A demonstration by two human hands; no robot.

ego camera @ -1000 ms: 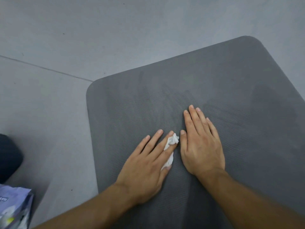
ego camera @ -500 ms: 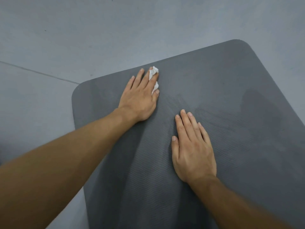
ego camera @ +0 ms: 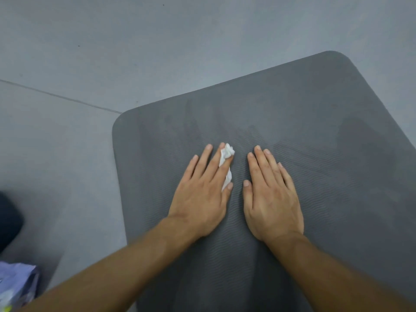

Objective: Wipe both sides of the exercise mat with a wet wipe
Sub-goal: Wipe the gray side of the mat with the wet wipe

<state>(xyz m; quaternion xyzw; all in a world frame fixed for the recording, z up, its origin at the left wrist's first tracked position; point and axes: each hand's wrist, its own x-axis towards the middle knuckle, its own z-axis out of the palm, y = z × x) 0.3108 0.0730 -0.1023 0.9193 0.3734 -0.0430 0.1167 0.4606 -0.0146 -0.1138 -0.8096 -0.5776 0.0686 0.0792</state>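
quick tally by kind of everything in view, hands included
hands: 2 (left hand, right hand)
mat: 1
wet wipe: 1
purple packet: 1
dark object at the left edge: 1
total: 6

On mat [ego camera: 315, 136], left hand [ego camera: 200, 197] presses wet wipe [ego camera: 228, 152]; right hand [ego camera: 272, 199] flat beside.

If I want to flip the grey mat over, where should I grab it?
Probably take the mat by its rounded far-left corner, coming from the left. That corner lies bare on the floor, so its edge is free to lift. The middle is pinned: the left hand presses the wet wipe there, and the right hand lies flat beside it.
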